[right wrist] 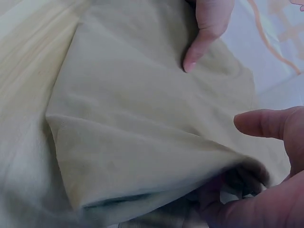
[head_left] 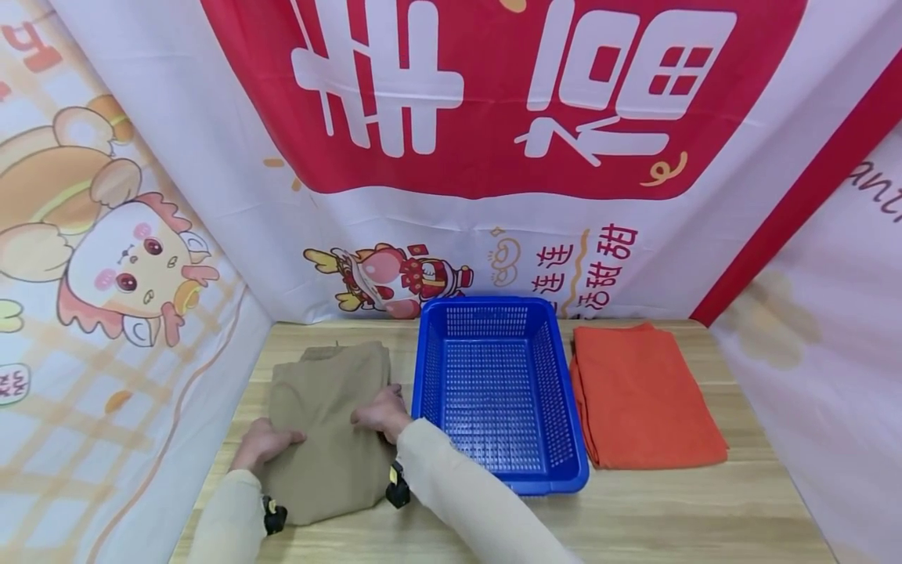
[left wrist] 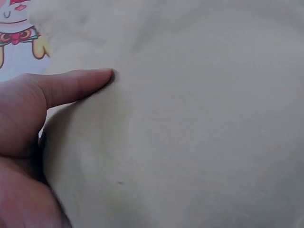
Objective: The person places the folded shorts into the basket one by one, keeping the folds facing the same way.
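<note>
A folded khaki cloth (head_left: 324,470), perhaps a garment, lies on the left part of the table. My left hand (head_left: 266,442) holds its left edge. In the left wrist view the left thumb (left wrist: 85,85) lies on top of the fabric, and the other fingers are hidden under the edge. On the opposite side my right hand (head_left: 384,413) grips the cloth's right edge. Its fingers are tucked beneath the lifted fold in the right wrist view, while the right thumb (right wrist: 261,123) is above the fabric.
Just right of the khaki cloth stands a blue plastic basket (head_left: 578,462) with perforated sides and bottom. A folded orange cloth (head_left: 648,399) lies beyond it on the wooden table (head_left: 669,517). Printed curtains (head_left: 479,219) enclose the table at the back and both sides.
</note>
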Available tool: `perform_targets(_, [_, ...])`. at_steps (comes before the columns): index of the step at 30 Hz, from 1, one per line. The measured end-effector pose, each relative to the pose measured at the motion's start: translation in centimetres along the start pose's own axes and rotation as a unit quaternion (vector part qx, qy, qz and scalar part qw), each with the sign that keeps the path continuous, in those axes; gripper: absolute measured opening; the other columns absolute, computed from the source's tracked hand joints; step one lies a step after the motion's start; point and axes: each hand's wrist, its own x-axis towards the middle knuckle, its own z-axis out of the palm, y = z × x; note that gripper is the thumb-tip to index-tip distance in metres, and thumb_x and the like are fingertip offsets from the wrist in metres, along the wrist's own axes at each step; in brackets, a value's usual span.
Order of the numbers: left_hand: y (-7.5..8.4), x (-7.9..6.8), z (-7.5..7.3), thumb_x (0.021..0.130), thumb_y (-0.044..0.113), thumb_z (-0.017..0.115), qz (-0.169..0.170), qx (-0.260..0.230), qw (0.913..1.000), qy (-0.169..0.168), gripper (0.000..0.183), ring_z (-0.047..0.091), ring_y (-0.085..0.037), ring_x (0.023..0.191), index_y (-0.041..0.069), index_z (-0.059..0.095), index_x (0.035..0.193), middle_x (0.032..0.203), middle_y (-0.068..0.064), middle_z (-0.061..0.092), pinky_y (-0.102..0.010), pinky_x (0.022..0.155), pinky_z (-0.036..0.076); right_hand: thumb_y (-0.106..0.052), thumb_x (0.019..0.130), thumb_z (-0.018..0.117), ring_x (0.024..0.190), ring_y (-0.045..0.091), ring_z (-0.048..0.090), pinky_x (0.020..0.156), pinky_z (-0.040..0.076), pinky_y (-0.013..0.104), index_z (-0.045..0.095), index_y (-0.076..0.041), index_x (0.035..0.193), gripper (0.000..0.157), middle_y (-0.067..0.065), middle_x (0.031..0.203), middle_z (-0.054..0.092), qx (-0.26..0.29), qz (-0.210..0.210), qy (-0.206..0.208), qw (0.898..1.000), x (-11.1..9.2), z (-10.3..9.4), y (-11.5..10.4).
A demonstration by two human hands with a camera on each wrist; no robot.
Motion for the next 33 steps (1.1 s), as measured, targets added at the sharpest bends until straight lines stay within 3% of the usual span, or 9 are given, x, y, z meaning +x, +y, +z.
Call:
perform_targets(6, [0.4, 0.0, -0.1, 0.090, 0.025, 0.070, -0.012, -0.053, 0.9983, -0.023, 0.058, 0.063, -0.032, 0.089, -0.018, 0.046, 0.120, 0.101, -0.024, 0.060, -0.044, 0.077, 0.053, -0.006, 0.073, 0.084, 0.109, 0.037, 0.056, 0.096, 0.049, 0.056, 0.039, 0.014, 0.135, 0.079, 0.025, 0.120, 0.056, 0.025, 0.027, -0.009, 0.999, 0.1, 0.0, 0.0])
perform_targets(13, [0.6, -0.2, -0.1, 0.092, 0.028, 0.069, -0.023, -0.060, 0.9970, -0.044, 0.070, 0.059, -0.039, 0.103, -0.021, 0.037, 0.131, 0.116, -0.032, 0.054, -0.050, 0.087, 0.050, -0.010, 0.079, 0.079, 0.101, 0.027, 0.060, 0.094, 0.051, 0.047, 0.062, 0.005, 0.108, 0.037, 0.011, 0.106, 0.061, 0.035, 0.033, -0.048, 0.998, 0.3, 0.3, 0.5])
perform_targets(19, [0.7, -0.4, 0.0, 0.091, 0.027, 0.068, -0.022, -0.068, 0.9963, -0.048, 0.065, 0.061, -0.035, 0.096, -0.020, 0.039, 0.127, 0.109, -0.028, 0.057, -0.046, 0.082, 0.052, -0.013, 0.082, 0.075, 0.098, 0.027, 0.060, 0.094, 0.050, 0.047, 0.062, 0.003, 0.106, 0.032, 0.010, 0.103, 0.062, 0.039, 0.044, -0.063, 0.996, 0.2, 0.4, 0.9])
perform_targets(26, [0.6, -0.6, 0.0, 0.091, 0.024, 0.069, -0.025, -0.089, 0.9943, -0.053, 0.060, 0.062, -0.029, 0.090, -0.016, 0.041, 0.126, 0.104, -0.023, 0.059, -0.041, 0.076, 0.053, -0.008, 0.080, 0.070, 0.090, 0.028, 0.058, 0.085, 0.053, 0.043, 0.059, 0.004, 0.098, 0.024, 0.012, 0.095, 0.057, 0.032, 0.015, -0.026, 0.999, 0.6, 0.5, 1.2])
perform_targets(33, [0.3, -0.6, -0.2, 0.096, 0.021, 0.065, -0.018, -0.112, 0.9897, -0.087, 0.066, 0.058, -0.038, 0.107, -0.018, 0.031, 0.137, 0.123, -0.033, 0.052, -0.048, 0.088, 0.051, -0.010, 0.084, 0.070, 0.089, 0.025, 0.059, 0.083, 0.054, 0.041, 0.057, 0.004, 0.104, 0.027, 0.010, 0.095, 0.059, 0.043, 0.010, -0.038, 0.998, 0.5, 0.1, 0.7])
